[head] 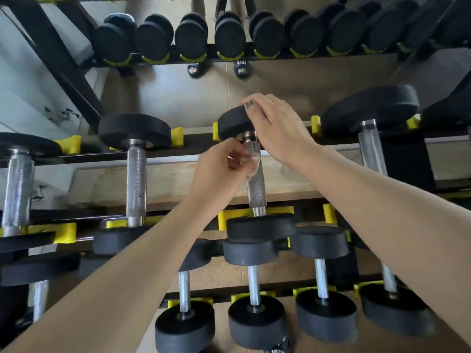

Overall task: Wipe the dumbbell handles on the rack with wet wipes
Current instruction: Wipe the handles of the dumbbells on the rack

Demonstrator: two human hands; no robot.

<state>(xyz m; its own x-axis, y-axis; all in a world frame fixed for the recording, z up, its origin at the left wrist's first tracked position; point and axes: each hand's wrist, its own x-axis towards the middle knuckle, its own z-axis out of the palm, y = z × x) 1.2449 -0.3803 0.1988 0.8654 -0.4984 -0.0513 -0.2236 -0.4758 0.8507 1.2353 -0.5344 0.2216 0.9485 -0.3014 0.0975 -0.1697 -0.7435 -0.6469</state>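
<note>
A thin, crumpled wet wipe (pixel 251 163) is pinched in the left fingers (pixel 235 159) against the knurled steel handle (pixel 255 184) of a black-ended dumbbell (pixel 260 225).

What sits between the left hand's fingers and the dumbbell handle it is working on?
In the head view, a crumpled wet wipe lies between the left hand and the knurled dumbbell handle.
</note>
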